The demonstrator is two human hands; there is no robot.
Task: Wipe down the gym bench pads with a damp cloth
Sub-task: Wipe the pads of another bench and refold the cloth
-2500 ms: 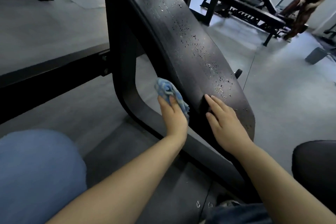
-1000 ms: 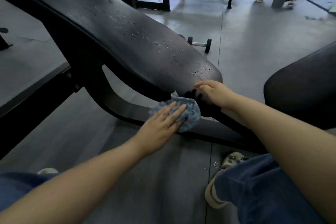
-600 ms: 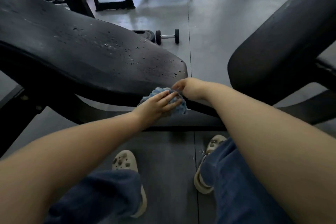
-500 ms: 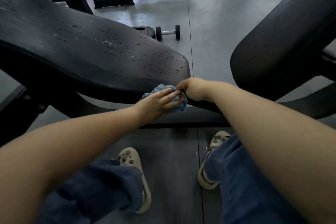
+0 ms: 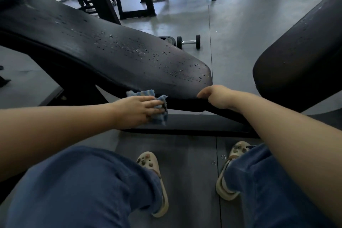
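Item: your left hand, fingers flat, presses the blue cloth to the pad edge at 9 o'clock of your right hand, curled on the pad end to brace it.

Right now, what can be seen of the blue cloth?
The blue cloth is a small, crumpled rag, light blue with faint stripes and frayed edges. The left hand lies flat over it, fingers extended, pressing it against the side edge of the back pad, just under the droplet-speckled top. Part bunches above the fingers, part hangs below. Whether it is damp cannot be told.
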